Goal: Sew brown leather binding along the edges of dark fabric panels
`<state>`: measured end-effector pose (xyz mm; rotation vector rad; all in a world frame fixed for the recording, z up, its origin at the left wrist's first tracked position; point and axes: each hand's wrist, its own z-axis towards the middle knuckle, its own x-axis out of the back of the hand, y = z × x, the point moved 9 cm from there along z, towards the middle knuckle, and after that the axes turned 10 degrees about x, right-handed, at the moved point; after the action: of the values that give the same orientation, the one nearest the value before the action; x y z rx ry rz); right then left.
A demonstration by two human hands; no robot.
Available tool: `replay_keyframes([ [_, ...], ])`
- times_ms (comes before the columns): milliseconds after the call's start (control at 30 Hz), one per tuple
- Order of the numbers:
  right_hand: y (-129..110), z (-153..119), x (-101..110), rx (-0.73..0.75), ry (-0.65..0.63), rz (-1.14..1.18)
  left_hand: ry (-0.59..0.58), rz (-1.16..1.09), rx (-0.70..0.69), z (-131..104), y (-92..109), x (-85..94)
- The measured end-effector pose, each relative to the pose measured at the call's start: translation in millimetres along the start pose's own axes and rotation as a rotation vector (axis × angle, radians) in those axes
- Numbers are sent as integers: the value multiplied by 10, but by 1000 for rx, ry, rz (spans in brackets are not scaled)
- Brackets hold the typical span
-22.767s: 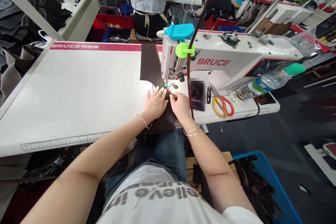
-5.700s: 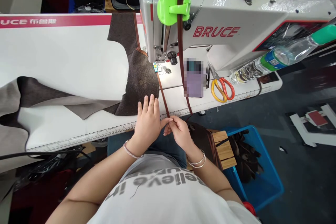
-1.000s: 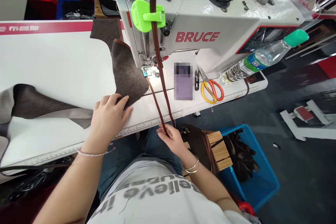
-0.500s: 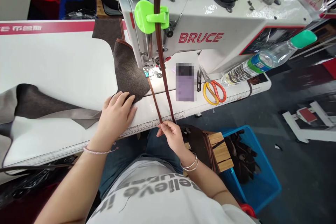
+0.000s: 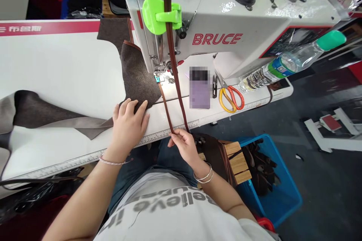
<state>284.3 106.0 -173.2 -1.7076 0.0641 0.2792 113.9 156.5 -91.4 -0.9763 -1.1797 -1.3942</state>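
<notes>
My left hand (image 5: 130,122) lies palm down with its fingers apart, the fingertips on the lower edge of a dark brown leather piece (image 5: 138,71). That piece lies left of the needle area of a white sewing machine (image 5: 217,19). Between thumb and fingers my right hand (image 5: 182,143) pinches a thin brown strip (image 5: 166,109) at the table's front edge. The strip runs up to a small blue guide (image 5: 157,78) under the presser foot. A second, darker strip (image 5: 177,79) hangs from above, past a green clip (image 5: 161,15), and passes behind my right hand.
Scissors (image 5: 232,98), black snips (image 5: 215,86), a blurred purple item (image 5: 199,92) and a water bottle (image 5: 291,62) lie right of the needle. More leather (image 5: 51,115) spreads at left. A blue bin (image 5: 283,196) with dark scraps stands on the floor at right.
My left hand has shifted slightly right along the leather edge, its fingers a little more spread. My right hand keeps its pinch on the strip, almost unmoved.
</notes>
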Motion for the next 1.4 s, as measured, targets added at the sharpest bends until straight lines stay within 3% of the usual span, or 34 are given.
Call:
replay_keyframes([
  [367,-32,12,12,8,9,-62,42,-87,19,-6,-43,15],
  [1400,-36,4,8,4,10,-58,19,-152,47,-26,-73,6],
])
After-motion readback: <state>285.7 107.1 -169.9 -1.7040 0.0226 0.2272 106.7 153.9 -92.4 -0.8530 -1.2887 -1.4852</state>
